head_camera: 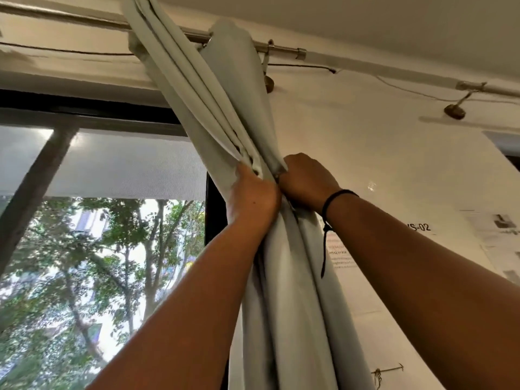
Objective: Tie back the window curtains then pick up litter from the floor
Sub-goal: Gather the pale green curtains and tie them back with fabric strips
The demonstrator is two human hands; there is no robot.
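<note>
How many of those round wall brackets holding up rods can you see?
2: one dark round wall bracket just right of the bunched pale grey fabric curtain, another far right. Others may hide behind the curtain.

The curtain runs off the frame at twelve and at six o'clock, so neither end shows. The fingers of the left hand and the right hand are buried in its folds. The rod leaves the frame at nine o'clock. The print on the wall notice, at four o'clock from the hands, is too blurred to read.
</note>
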